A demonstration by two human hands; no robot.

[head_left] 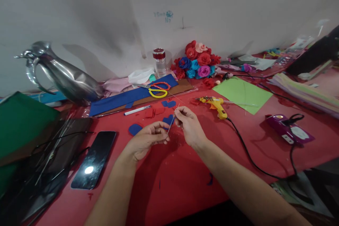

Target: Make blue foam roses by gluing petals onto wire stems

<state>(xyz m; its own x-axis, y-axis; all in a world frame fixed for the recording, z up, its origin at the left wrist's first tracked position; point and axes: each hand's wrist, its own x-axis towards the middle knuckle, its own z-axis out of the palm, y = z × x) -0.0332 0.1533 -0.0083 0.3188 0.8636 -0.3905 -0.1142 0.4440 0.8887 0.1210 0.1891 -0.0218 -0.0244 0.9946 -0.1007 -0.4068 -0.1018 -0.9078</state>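
Between my hands a thin pale stick slants upward to the right. My left hand pinches its lower end, and my right hand pinches it near the upper end. Blue cut pieces lie just beyond my left hand, some partly hidden behind my fingers. Red paper pieces and a white marker are farther back. Scissors with red and yellow handles rest on a blue strip.
A yellow glue gun with a black cord lies right of my hands, near a green sheet and purple power strip. A phone is at left. Behind stand a metal jug, jar and paper flowers.
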